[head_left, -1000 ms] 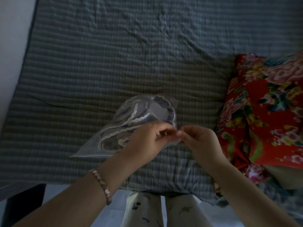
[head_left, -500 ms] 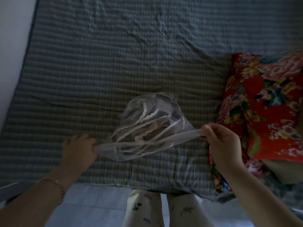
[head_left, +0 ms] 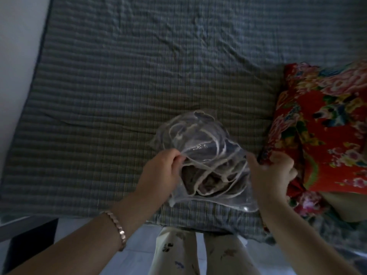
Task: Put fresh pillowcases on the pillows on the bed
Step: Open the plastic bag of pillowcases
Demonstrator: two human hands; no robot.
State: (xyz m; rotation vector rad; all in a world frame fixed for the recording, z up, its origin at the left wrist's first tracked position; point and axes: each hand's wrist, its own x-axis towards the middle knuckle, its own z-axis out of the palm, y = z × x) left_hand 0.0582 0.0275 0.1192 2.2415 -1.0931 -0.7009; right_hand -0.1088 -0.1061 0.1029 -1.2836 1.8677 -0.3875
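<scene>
A clear plastic bag [head_left: 198,139] lies on the bed near its front edge. Folded grey fabric with white lace trim [head_left: 210,175] shows inside it. My left hand [head_left: 164,171] pinches the bag's open edge on its left side. My right hand [head_left: 268,175] grips the bag's right side, with its fingers curled around the plastic. The bag's mouth faces me and gapes between the two hands. A pillow in a red floral cover [head_left: 325,124] lies at the right, touching my right hand.
The grey checked bed sheet [head_left: 129,76] spreads over the whole bed. A white wall [head_left: 17,46] runs along the left. A dark piece of furniture [head_left: 27,241] stands at the lower left. My legs and the light floor [head_left: 139,253] are below the bed's edge.
My hands first met at the bag's top, then stretched its mouth wide apart. Now both have come back closer and hold the open mouth at either side.
</scene>
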